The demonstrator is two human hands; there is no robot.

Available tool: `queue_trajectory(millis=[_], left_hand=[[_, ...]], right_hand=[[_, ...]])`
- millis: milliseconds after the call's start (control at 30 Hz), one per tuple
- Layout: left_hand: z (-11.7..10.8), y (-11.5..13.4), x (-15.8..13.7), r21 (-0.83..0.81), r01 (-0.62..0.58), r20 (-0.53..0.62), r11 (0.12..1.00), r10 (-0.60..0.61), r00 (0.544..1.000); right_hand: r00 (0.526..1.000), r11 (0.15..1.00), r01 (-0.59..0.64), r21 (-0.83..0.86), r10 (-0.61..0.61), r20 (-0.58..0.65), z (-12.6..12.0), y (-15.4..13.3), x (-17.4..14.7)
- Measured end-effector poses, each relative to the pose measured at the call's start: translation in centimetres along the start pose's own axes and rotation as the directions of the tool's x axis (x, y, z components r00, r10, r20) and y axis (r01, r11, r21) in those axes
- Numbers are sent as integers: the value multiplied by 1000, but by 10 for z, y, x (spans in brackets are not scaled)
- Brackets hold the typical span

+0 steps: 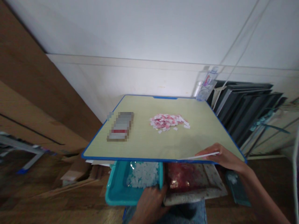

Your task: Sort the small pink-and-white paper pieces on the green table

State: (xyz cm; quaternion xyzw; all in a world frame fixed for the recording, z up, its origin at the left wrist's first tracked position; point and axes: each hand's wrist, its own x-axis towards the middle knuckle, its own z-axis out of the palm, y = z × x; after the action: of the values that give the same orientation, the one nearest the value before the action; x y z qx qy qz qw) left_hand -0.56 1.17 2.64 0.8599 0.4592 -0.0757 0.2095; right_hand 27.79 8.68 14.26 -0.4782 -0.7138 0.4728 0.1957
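Stick [207,154], slim, white, straight, pinched in right hand [223,158]; left hand [151,200] half-curled beside rectangular teal plastic basin [115,189], grip unclear.

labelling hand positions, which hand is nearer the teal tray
Left. The left hand is at the teal tray's near right corner; the right hand is farther right, by the tabletop's front edge, holding a thin white tool.
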Motion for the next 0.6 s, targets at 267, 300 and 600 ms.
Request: queue_trajectory(millis=[267,300,600], left_hand=[[1,2,0,-10,34,-4,999,-34,999],[0,3,0,-11,36,-3,999,-36,999],[-2,4,-1,-15,45,-8,999,-45,999]], right_hand=[[995,998,-51,-35,48,-91,13,5,-11],[994,998,-52,-39,48,-98,15,6,-12],[983,998,-37,-53,27,-181,30,13,-20]])
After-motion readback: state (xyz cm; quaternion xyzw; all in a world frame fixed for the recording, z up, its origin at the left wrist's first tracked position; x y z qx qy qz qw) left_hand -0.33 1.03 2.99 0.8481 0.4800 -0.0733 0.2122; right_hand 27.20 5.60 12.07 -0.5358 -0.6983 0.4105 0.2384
